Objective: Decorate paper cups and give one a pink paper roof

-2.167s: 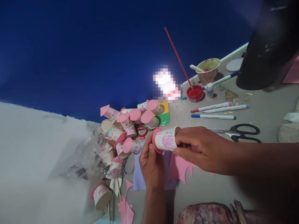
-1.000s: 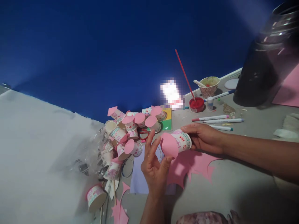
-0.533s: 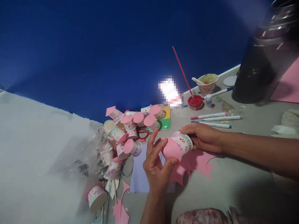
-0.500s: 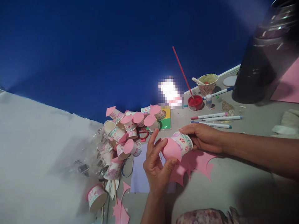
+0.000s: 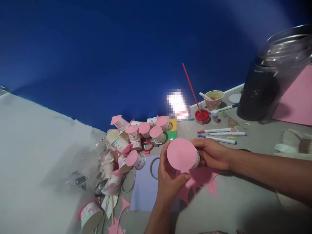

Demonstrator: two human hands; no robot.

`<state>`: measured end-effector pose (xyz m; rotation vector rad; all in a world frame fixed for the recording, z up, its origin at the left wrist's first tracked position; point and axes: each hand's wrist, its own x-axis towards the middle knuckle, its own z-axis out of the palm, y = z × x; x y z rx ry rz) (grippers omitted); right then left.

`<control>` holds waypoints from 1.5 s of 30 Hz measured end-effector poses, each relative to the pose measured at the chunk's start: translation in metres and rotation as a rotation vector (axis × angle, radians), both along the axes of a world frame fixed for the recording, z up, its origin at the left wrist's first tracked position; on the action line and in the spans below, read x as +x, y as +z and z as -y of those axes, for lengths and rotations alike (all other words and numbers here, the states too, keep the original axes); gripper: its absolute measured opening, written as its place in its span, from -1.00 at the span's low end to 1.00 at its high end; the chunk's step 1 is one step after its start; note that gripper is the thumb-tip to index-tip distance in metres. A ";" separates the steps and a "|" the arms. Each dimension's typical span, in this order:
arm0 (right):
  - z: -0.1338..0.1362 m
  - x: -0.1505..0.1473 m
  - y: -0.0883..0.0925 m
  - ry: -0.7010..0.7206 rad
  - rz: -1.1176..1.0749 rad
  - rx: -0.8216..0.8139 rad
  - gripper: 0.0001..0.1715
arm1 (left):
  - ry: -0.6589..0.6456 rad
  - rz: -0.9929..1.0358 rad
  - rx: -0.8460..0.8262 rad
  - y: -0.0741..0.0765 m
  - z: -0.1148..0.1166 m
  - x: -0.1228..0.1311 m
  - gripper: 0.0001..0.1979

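Observation:
A small paper cup point(image 5: 197, 158) with a pink round paper disc point(image 5: 181, 154) on its end is held between my hands, the disc facing me and covering most of the cup. My right hand point(image 5: 213, 153) grips the cup's side from the right, its fingers partly hidden behind it. My left hand point(image 5: 168, 182) curls around the disc's left side, with the thumb below the lower edge; its other fingertips are out of sight behind the disc. Pink paper scraps point(image 5: 198, 183) lie under the hands, beside a lilac sheet point(image 5: 143, 191) with a tape ring point(image 5: 154, 168) on it.
Several decorated cups with pink tops point(image 5: 133, 133) crowd the left, near red-handled scissors point(image 5: 148, 148) and clear plastic wrapping point(image 5: 78, 165). Felt-tip pens point(image 5: 216, 139), a red paint pot point(image 5: 202, 117) with a brush and a paper cup point(image 5: 214, 100) lie beyond. A dark bottle point(image 5: 255, 87) stands right.
The cup has turned so that its pink disc faces me and hides the drawn side. My left fingers have moved from the disc's edge to behind it. The view has shifted slightly.

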<state>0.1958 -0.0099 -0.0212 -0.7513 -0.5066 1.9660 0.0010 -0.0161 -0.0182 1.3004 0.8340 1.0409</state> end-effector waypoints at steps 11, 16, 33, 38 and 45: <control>-0.007 0.003 0.000 -0.031 -0.111 -0.067 -0.86 | 0.006 0.252 -0.471 0.002 -0.003 0.009 -0.59; -0.007 0.004 0.000 -0.052 -0.095 -0.051 -0.87 | -0.080 0.441 -0.795 0.000 0.001 0.019 -0.70; -0.006 0.042 0.024 -0.586 0.950 0.681 -0.80 | 0.107 0.451 -0.624 0.005 -0.007 0.011 -0.80; 0.005 0.031 0.025 -0.558 1.096 1.074 -0.65 | 0.090 0.459 -0.605 0.006 -0.006 0.014 -0.84; 0.007 0.028 0.019 -0.518 1.081 1.103 -0.61 | 0.059 0.513 -0.594 0.010 -0.003 0.015 -0.82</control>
